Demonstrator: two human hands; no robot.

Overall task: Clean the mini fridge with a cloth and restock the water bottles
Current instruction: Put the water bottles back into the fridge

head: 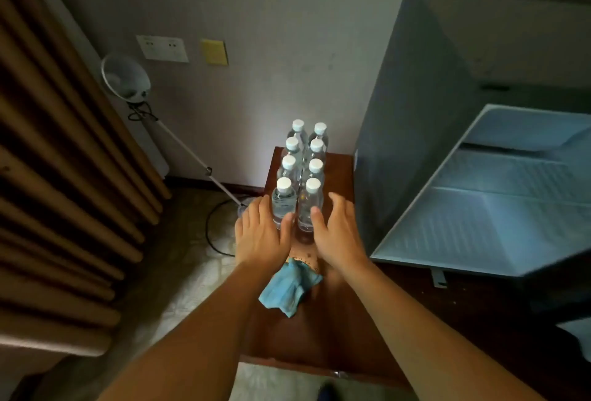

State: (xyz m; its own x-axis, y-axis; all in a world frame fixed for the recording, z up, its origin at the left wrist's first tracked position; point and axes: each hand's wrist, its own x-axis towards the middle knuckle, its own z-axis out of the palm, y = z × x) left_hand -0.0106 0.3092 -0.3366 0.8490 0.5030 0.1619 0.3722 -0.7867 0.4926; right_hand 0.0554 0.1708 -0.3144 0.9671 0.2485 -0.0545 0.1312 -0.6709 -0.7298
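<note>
Several clear water bottles point(300, 170) with white caps stand in two rows on a dark wooden table point(339, 330). My left hand point(260, 232) is open, its fingers curved beside the nearest left bottle point(283, 202). My right hand point(337, 231) is open as well, next to the nearest right bottle point(309, 205). Whether either hand touches a bottle I cannot tell. A crumpled blue cloth point(287, 288) lies on the table between my forearms. The grey mini fridge point(425, 106) stands to the right, its door point(486, 202) swung open with bare white shelves.
A floor lamp point(126, 81) leans by the wall on the left, its cord point(212, 231) looping on the floor. Brown curtains point(60, 160) fill the left side. Wall sockets point(163, 48) and a yellow plate point(213, 52) are on the wall behind.
</note>
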